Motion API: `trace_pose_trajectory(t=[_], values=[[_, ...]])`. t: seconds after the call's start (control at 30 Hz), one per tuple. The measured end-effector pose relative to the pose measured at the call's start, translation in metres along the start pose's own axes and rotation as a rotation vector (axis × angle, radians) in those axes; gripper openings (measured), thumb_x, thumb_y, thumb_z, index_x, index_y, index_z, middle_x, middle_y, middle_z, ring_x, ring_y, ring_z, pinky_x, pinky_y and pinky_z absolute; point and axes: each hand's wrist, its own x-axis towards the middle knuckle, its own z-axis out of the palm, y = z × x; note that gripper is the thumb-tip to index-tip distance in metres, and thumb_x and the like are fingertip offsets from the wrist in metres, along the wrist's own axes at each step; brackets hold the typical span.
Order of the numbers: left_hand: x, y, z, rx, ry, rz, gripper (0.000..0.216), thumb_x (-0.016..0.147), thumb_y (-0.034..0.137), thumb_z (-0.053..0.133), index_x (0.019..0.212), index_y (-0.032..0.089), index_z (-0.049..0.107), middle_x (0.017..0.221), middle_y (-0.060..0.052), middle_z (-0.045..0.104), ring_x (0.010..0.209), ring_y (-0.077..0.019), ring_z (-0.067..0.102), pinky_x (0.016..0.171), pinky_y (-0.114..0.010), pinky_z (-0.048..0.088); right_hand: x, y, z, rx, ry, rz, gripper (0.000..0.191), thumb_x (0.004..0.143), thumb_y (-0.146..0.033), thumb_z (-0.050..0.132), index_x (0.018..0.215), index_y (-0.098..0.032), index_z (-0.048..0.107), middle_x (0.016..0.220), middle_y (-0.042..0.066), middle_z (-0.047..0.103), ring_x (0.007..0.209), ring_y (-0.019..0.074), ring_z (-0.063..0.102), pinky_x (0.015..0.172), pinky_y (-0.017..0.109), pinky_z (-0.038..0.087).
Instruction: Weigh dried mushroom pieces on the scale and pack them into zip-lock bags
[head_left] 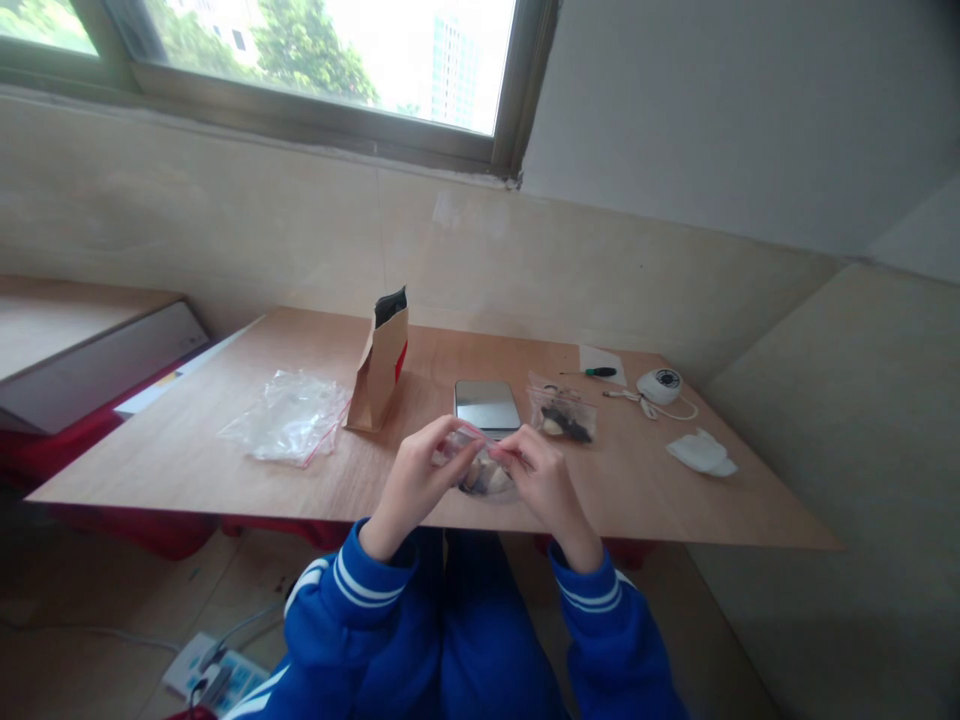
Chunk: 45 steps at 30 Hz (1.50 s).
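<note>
Both of my hands pinch the top edge of a clear zip bag (487, 478) near the front of the table. Light and dark pieces show inside it; I cannot make out what they are. My left hand (431, 470) grips the bag's upper left part, thumb against fingers. At the upper right, my right hand (541, 475) pinches the same edge. Just behind the bag lies a flat scale with a shiny silver top (486, 403). A second filled zip bag (562, 412), with dark and pale pieces in it, lies to the right of the scale.
A brown paper bag (381, 370) stands open at the left, beside clear plastic bags (289, 420). At the right are a green-handled screwdriver (600, 372) on white paper, a white round device (660, 386) with a cable, and a crumpled white tissue (702, 454). A power strip (214, 675) lies on the floor.
</note>
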Motion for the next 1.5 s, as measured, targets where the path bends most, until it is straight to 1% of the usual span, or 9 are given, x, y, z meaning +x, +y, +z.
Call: trace_pose_trajectory(t=[0.17, 0.3, 0.47, 0.6, 0.8, 1.0, 1.17, 1.37, 1.5], values=[[-0.002, 0.002, -0.002, 0.021, -0.041, 0.030, 0.019, 0.086, 0.035, 0.055, 0.089, 0.018, 0.063, 0.083, -0.004, 0.068, 0.074, -0.0151, 0.063, 0.066, -0.025, 0.048, -0.005, 0.002, 0.005, -0.098, 0.028, -0.006, 0.023, 0.094, -0.023, 0.046, 0.071, -0.020, 0.052, 0.071, 0.001, 0.053, 0.067, 0.0156, 0.053, 0.063, 0.026, 0.041], [-0.001, 0.003, -0.005, 0.048, -0.105, 0.078, 0.022, 0.086, 0.037, 0.056, 0.089, 0.018, 0.065, 0.087, -0.005, 0.067, 0.080, -0.0173, 0.063, 0.069, -0.027, 0.049, -0.007, 0.002, 0.004, -0.114, 0.009, -0.015, 0.022, 0.094, -0.025, 0.046, 0.075, -0.021, 0.056, 0.073, 0.002, 0.055, 0.070, 0.0164, 0.055, 0.065, 0.027, 0.043], [-0.002, -0.001, -0.005, 0.013, -0.033, 0.097, 0.023, 0.084, 0.038, 0.058, 0.083, 0.017, 0.067, 0.083, -0.006, 0.066, 0.079, -0.0179, 0.063, 0.071, -0.029, 0.049, -0.005, -0.001, -0.004, 0.020, -0.051, -0.017, 0.019, 0.092, -0.036, 0.052, 0.088, -0.022, 0.064, 0.078, 0.003, 0.061, 0.074, 0.0172, 0.059, 0.069, 0.028, 0.048], [-0.004, -0.001, -0.006, -0.089, -0.022, 0.031, 0.021, 0.083, 0.036, 0.060, 0.085, 0.017, 0.069, 0.086, -0.006, 0.067, 0.079, -0.0175, 0.064, 0.070, -0.027, 0.050, -0.006, -0.001, -0.009, 0.118, -0.076, 0.077, 0.030, 0.083, -0.044, 0.062, 0.104, -0.023, 0.062, 0.082, 0.002, 0.063, 0.075, 0.0174, 0.061, 0.070, 0.027, 0.051], [-0.006, 0.000, -0.008, -0.119, 0.002, -0.029, 0.022, 0.082, 0.036, 0.062, 0.083, 0.016, 0.069, 0.085, -0.006, 0.068, 0.075, -0.0161, 0.064, 0.064, -0.025, 0.049, -0.009, 0.001, -0.007, 0.111, -0.029, 0.076, 0.019, 0.088, -0.034, 0.057, 0.075, -0.020, 0.059, 0.072, 0.001, 0.060, 0.070, 0.0168, 0.059, 0.064, 0.027, 0.048], [-0.006, 0.000, -0.007, -0.103, -0.037, 0.012, 0.021, 0.082, 0.036, 0.061, 0.082, 0.016, 0.068, 0.085, -0.006, 0.067, 0.080, -0.0177, 0.065, 0.072, -0.028, 0.051, -0.007, -0.002, -0.008, -0.038, 0.016, 0.007, 0.021, 0.088, -0.022, 0.056, 0.067, -0.021, 0.056, 0.065, 0.001, 0.058, 0.066, 0.0171, 0.056, 0.061, 0.028, 0.043], [-0.008, -0.002, -0.005, -0.099, -0.056, 0.013, 0.022, 0.083, 0.037, 0.060, 0.082, 0.016, 0.069, 0.084, -0.007, 0.067, 0.078, -0.0179, 0.065, 0.070, -0.029, 0.052, -0.009, -0.002, -0.010, -0.066, 0.044, -0.020, 0.022, 0.088, -0.018, 0.053, 0.067, -0.021, 0.058, 0.065, 0.001, 0.059, 0.066, 0.0176, 0.055, 0.061, 0.029, 0.043], [-0.011, -0.004, -0.002, -0.111, 0.047, 0.004, 0.021, 0.082, 0.038, 0.062, 0.083, 0.017, 0.068, 0.081, -0.005, 0.068, 0.074, -0.0166, 0.064, 0.065, -0.026, 0.050, -0.010, 0.000, -0.015, 0.056, -0.006, 0.037, 0.020, 0.083, -0.041, 0.064, 0.080, -0.022, 0.065, 0.074, 0.003, 0.063, 0.072, 0.0187, 0.059, 0.065, 0.030, 0.049], [-0.012, -0.002, -0.005, -0.159, 0.059, -0.059, 0.021, 0.081, 0.037, 0.063, 0.084, 0.017, 0.068, 0.078, -0.004, 0.068, 0.061, -0.0126, 0.060, 0.051, -0.022, 0.045, -0.012, 0.002, -0.021, 0.135, -0.069, 0.146, 0.041, 0.076, -0.048, 0.068, 0.107, -0.023, 0.062, 0.084, 0.004, 0.065, 0.078, 0.0196, 0.062, 0.074, 0.032, 0.052]])
